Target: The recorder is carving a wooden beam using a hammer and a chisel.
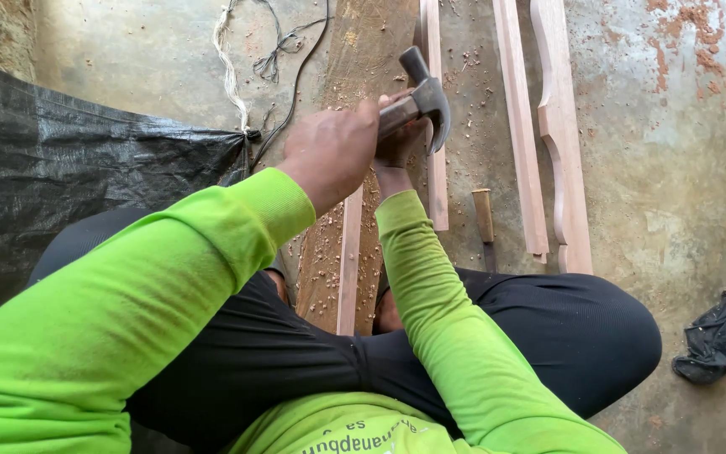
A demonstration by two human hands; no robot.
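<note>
While we sit on the concrete floor (682, 193), a black plastic sheet (60, 168) lies to our left, curved wooden pieces (560, 126) and a chisel (484, 217) to our right, and a dark rag (720, 332) farther right. Our left hand (333, 151) is wrapped around the hammer (417, 101) above the plank (354, 252). Our right hand (396, 151) sits just beneath, gripping something we cannot make out.
</note>
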